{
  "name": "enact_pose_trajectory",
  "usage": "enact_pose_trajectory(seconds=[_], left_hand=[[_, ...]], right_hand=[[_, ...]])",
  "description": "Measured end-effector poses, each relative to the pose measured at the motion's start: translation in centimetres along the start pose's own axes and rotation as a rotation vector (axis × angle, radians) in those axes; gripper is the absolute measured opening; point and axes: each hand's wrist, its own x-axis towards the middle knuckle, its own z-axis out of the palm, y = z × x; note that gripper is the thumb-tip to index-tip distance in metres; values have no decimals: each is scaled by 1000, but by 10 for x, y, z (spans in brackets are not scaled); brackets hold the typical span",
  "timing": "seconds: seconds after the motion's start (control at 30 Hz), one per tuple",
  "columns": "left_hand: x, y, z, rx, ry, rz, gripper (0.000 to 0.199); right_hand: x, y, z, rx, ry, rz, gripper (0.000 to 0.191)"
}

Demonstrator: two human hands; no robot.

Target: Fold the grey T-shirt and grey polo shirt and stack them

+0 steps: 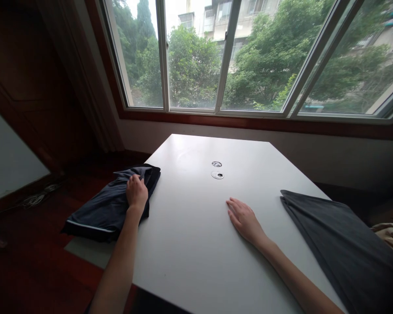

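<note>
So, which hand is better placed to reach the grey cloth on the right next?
Probably the right hand: it rests on the white table, nearer the grey cloth. The left hand is at the opposite side, on the dark clothes.

We seem to be in a home: clothes (100, 207) at a white table (183, 244), reddish floor (29, 257), wide window (228, 54) facing trees (193, 65).

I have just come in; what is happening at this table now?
A person's left hand is on the dark clothes piled at the left edge of the white table. The right hand lies open on the table, holding nothing. A dark grey cloth lies at the right edge.
</note>
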Motion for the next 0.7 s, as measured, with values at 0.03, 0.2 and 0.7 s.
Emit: enact_pose_trajectory(seconds=[0.03, 0.2, 0.7], left_hand=[[-2, 8, 0, -49, 24, 37, 23], [-41, 62, 5, -368, -66, 328, 15], [-163, 140, -9, -1090, -516, 791, 9]], right_hand=[[0, 0, 1, 2, 2, 2, 42], [1, 3, 4, 14, -3, 11, 42], [-16, -51, -9, 511, -54, -314, 53]])
